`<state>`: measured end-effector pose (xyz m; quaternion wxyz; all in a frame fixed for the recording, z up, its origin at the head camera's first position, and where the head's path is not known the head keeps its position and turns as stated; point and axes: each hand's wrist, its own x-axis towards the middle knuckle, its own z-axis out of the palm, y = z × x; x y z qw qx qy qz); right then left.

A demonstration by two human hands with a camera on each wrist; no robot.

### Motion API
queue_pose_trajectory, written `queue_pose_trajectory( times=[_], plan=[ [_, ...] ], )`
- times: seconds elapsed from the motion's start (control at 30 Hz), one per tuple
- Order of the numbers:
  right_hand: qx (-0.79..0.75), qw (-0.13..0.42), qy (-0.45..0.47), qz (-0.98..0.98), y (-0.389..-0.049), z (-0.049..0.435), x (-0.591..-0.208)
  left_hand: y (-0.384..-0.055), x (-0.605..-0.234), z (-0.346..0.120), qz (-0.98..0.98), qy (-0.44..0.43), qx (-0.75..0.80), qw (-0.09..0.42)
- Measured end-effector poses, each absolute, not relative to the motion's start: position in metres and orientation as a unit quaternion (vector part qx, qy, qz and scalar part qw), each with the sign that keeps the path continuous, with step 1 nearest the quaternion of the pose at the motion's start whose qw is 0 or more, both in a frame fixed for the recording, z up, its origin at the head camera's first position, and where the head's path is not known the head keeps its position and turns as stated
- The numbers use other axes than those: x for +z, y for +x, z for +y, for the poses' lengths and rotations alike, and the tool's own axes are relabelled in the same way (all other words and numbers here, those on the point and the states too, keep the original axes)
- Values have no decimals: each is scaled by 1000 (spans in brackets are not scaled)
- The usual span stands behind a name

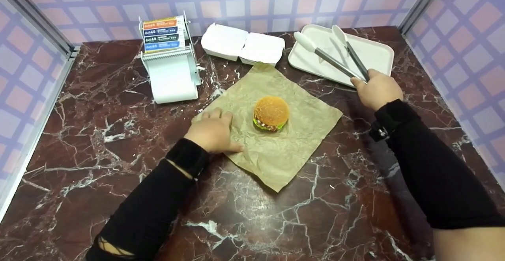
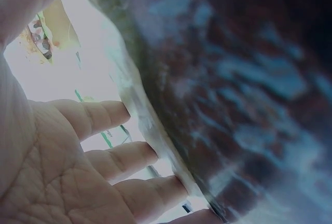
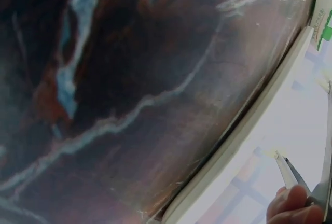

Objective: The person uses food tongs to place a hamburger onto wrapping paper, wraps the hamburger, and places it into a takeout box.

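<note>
A hamburger (image 1: 271,113) with a seeded bun sits near the middle of a sheet of brown wrapping paper (image 1: 292,154), which lies turned cornerwise on the table. My left hand (image 1: 213,133) rests over the paper's left corner, fingers spread and straight; in the left wrist view its fingers (image 2: 150,193) reach to the paper's edge. At the right, my right hand (image 1: 378,89) grips a pair of tongs (image 1: 335,62) by the handle end. The tongs' two white tips are spread apart over the white tray (image 1: 380,54).
An opened white carton (image 1: 262,48) stands at the back, behind the paper. To its left is a label dispenser (image 1: 167,56) with several coloured rolls and a white strip hanging down its front. Checkered walls (image 1: 252,4) enclose the marbled table (image 1: 118,166) at back and sides.
</note>
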<state>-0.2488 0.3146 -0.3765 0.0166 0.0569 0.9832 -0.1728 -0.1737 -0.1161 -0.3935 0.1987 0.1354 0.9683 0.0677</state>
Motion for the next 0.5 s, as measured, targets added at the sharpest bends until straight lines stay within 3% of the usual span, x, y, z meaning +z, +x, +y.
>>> queue_pose_trajectory(
  times=[0.5],
  plan=[
    [-158, 48, 63, 984, -258, 313, -389, -173, -394, -116, 968, 135, 72, 198]
  ],
)
